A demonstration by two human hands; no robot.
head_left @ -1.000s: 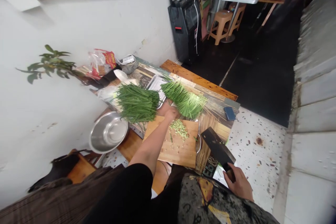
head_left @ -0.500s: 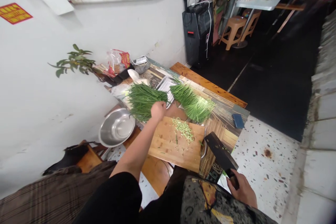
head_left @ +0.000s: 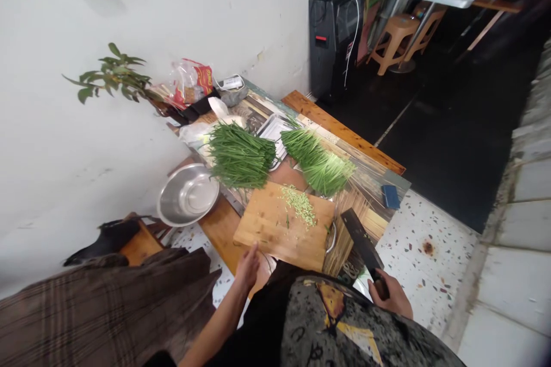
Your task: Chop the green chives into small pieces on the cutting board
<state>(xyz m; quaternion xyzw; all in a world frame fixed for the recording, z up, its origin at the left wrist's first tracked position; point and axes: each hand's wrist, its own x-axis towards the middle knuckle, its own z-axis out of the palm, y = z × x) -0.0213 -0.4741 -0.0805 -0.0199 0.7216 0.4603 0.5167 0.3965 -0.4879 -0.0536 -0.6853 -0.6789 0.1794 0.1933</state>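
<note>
My right hand [head_left: 391, 295] is wrapped round the handle of a cleaver [head_left: 361, 241], whose dark blade points away over the table's right side. By the near left edge of the wooden cutting board [head_left: 267, 229] is my left hand [head_left: 248, 266], fingers partly stretched and holding nothing I can see; whether it touches the board is unclear. Small pale green chopped pieces [head_left: 301, 206] lie on the board's far right part. Beyond the board is a thick bundle of green chives [head_left: 241, 155]. A second bunch of chives [head_left: 316, 160], paler at the cut ends, lies to its right.
A metal bowl [head_left: 188, 195] stands left of the board. Behind the chives are a white tray [head_left: 275, 129] and plastic packaging [head_left: 193, 83]. A small blue box [head_left: 391, 197] sits near the table's right edge. Past the wooden bench [head_left: 340, 132] stands a black speaker [head_left: 331, 40].
My left hand has come back from the thick chive bundle to the board's near left edge. The cleaver stays in my right hand. The view has shifted slightly downward.
</note>
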